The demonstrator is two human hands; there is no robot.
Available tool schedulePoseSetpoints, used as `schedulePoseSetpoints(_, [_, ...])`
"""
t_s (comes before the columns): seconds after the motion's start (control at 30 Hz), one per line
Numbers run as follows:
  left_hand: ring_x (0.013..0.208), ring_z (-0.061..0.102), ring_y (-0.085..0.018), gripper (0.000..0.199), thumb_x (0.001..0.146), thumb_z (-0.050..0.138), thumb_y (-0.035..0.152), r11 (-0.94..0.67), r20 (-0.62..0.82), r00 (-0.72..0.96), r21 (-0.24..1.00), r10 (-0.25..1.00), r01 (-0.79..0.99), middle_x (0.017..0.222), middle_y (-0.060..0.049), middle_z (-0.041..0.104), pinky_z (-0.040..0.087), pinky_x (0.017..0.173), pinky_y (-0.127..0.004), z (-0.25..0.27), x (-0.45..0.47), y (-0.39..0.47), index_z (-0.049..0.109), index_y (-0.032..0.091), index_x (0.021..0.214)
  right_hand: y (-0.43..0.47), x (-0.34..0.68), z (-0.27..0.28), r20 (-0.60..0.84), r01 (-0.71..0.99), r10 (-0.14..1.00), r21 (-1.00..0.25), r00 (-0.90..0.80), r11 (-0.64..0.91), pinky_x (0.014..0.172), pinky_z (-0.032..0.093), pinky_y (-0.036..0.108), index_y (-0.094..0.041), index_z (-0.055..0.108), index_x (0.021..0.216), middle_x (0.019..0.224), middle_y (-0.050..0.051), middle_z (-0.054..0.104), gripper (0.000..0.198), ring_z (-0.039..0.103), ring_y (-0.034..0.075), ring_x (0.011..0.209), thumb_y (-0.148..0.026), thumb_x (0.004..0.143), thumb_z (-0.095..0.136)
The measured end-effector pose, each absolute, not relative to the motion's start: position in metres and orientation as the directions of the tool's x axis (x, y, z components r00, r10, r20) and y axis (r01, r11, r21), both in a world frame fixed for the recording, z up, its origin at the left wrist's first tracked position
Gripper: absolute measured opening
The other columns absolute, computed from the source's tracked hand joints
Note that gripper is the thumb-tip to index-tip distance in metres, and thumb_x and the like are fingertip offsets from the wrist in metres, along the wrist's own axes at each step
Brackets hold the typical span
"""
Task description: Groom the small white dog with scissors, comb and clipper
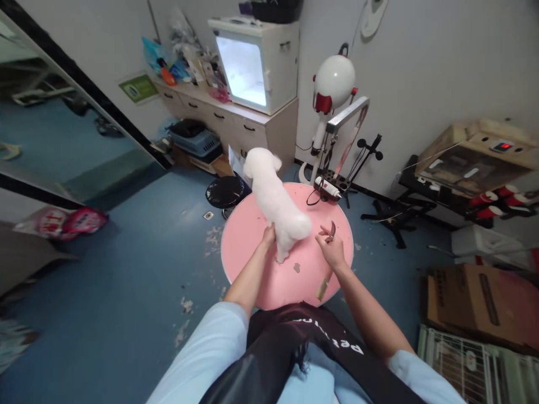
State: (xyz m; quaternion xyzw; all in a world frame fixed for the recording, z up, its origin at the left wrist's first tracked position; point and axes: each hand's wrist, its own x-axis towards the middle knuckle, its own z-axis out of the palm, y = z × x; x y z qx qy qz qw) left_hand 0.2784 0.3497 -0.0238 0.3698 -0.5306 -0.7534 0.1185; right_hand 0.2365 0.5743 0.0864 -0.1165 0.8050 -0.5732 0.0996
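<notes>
A white, short-coated dog (275, 196) stands on a round pink table (240, 241), its head away from me and its rump towards my right hand. My left hand (269, 233) holds the dog's side just ahead of the hind leg; the fingers are partly hidden by the body. Just right of the rump, apart from it, my right hand (330, 247) is closed on small metal scissors (332, 229), of which only a dark, curved, shiny part shows. A pale-headed brush (322, 289) lies near the table's front right edge, below my right wrist.
At the table's far edge stand a tool holder (337, 182), a white bottle (327, 187) and a metal arm (348, 114). A white dryer (336, 81) rises behind. A black stool (225, 192) stands left; cardboard boxes (467, 297) are at right.
</notes>
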Motion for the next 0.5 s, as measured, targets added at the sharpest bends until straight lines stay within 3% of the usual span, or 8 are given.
schedulePoseSetpoints(0.1, [0.099,0.067,-0.024,0.045,0.094,0.047,0.047,-0.381,-0.432,-0.596,0.898,-0.677,-0.218,0.115,-0.018,0.069,0.054,0.08,-0.032,-0.034,0.275,0.34,0.062,0.008,0.112,0.556,0.231,0.093,-0.053,-0.079,-0.349,-0.932,-0.936,0.354,0.059,0.046,0.026,-0.011,0.066,0.12,0.094,0.008,0.069,0.058,0.046,0.009,0.056,-0.045,0.073,0.064])
schedulePoseSetpoints(0.23, [0.097,0.068,-0.023,0.037,0.093,0.049,0.041,-0.37,-0.417,-0.547,0.907,-0.725,-0.202,0.109,-0.016,0.072,0.053,0.08,-0.03,-0.04,0.272,0.333,0.065,0.01,0.105,0.541,0.228,0.097,0.047,-0.235,-0.425,-0.885,-0.904,0.403,0.064,0.047,0.027,-0.014,0.065,0.123,0.09,0.005,0.068,0.054,0.048,0.01,0.058,-0.041,0.076,0.064])
schedulePoseSetpoints(0.4, [0.096,0.069,-0.023,0.036,0.093,0.052,0.04,-0.364,-0.399,-0.533,0.915,-0.746,-0.175,0.105,-0.015,0.073,0.054,0.083,-0.031,-0.045,0.27,0.333,0.067,0.009,0.103,0.528,0.229,0.1,0.164,-0.509,-0.592,-0.713,-0.789,0.481,0.073,0.05,0.031,-0.019,0.071,0.112,0.085,0.005,0.069,0.037,0.057,0.016,0.068,-0.032,0.077,0.067])
schedulePoseSetpoints(0.5, [0.092,0.069,-0.023,0.033,0.091,0.054,0.038,-0.351,-0.376,-0.554,0.923,-0.743,-0.155,0.101,-0.013,0.074,0.054,0.083,-0.031,-0.043,0.27,0.334,0.068,0.009,0.099,0.525,0.231,0.097,0.193,-0.574,-0.608,-0.626,-0.77,0.528,0.078,0.051,0.034,-0.017,0.07,0.113,0.087,0.008,0.07,0.035,0.062,0.02,0.076,-0.028,0.081,0.063])
